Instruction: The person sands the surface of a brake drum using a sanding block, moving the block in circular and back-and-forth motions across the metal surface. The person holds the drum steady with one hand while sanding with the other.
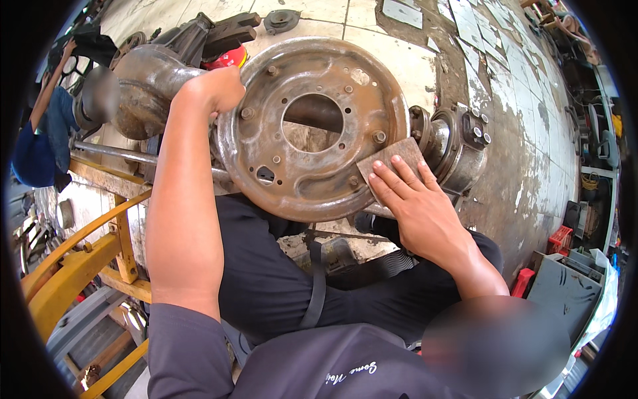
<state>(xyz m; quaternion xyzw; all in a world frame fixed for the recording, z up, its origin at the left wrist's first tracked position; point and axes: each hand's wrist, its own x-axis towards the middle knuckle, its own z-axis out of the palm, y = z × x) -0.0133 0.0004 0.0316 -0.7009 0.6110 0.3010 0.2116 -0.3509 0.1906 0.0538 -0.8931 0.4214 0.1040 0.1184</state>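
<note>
A round, rusty brown metal backing plate [262,186], with a large centre hole and several bolts, stands tilted over my lap. My left hand [216,91] is closed at its upper left rim; most of its fingertips are hidden. At the lower right rim, my right hand [415,196] holds a brown square of sandpaper [385,156] against the metal. Its fingers lie straight and slightly apart on top of the sheet, and its thumb is hidden. The sheet covers a piece of the rim and sticks out past it.
An axle housing [149,83] lies to the left, with a metal hub [458,149] at the right. Nearby are a red tin [227,58], a yellow metal frame [73,286] and a grey cabinet [565,286]. Another person [46,133] is at the far left. Broken tiles cover the floor.
</note>
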